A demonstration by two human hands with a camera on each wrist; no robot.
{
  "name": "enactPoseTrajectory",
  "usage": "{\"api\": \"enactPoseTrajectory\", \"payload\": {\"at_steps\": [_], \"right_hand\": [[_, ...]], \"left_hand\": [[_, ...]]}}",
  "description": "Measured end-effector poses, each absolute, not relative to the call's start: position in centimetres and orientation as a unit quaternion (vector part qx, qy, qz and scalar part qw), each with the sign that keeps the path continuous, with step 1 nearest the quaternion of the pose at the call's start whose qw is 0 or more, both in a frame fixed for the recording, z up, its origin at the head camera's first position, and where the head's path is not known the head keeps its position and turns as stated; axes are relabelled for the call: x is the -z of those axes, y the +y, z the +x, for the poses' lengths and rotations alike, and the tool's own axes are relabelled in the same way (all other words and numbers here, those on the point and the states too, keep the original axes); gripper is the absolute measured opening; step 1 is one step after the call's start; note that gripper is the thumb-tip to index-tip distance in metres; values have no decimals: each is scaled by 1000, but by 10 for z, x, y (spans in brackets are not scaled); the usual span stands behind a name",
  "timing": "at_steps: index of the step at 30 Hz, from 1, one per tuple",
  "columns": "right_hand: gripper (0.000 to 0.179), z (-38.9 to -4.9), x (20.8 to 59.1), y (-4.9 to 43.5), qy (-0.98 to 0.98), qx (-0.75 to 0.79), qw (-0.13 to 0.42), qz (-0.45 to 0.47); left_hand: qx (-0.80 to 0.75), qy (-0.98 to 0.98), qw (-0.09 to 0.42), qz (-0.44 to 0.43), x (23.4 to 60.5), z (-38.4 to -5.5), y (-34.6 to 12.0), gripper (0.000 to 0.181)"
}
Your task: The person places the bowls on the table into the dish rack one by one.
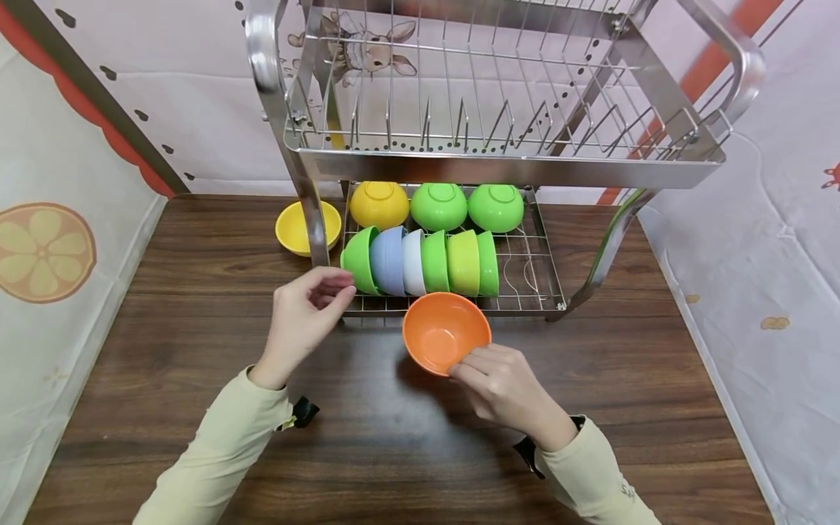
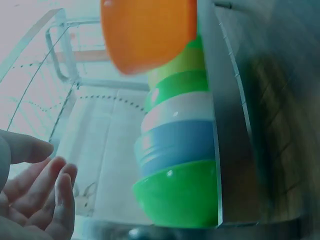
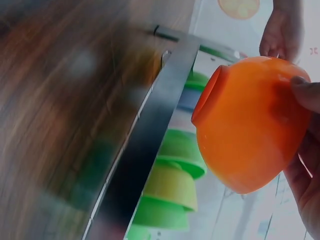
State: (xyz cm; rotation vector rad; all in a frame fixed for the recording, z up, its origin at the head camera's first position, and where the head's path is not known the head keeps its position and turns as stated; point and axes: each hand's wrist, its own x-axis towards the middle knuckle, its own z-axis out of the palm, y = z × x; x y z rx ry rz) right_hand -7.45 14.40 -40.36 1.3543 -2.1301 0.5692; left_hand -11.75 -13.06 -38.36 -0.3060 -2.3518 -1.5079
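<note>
An orange bowl is tilted in the air before the rack's lower tier, and my right hand pinches its near right rim. In the right wrist view the thumb lies against the orange bowl. My left hand hovers by the front left of the lower tier, fingers loosely bent and holding nothing. Closest to it is a green bowl at the left end of a row standing on edge. Beside that come a blue bowl, a white bowl and further green and yellow ones.
Behind the row, a yellow bowl and two green bowls sit upside down. Another yellow bowl stands on the table left of the metal rack. The rack's wire upper tier overhangs the bowls.
</note>
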Motion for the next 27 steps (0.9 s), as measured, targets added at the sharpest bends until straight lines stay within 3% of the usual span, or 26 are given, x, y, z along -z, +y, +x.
{"api": "enactPoseTrajectory", "payload": {"at_steps": [4, 10, 27], "right_hand": [[24, -75, 398, 153, -795, -219, 298, 481], [23, -76, 387, 168, -803, -231, 326, 442], [30, -84, 384, 207, -825, -275, 360, 339]], "left_hand": [[536, -816, 205, -76, 379, -118, -139, 16], [541, -810, 224, -40, 379, -123, -150, 23], [541, -819, 182, -53, 401, -139, -163, 32]]}}
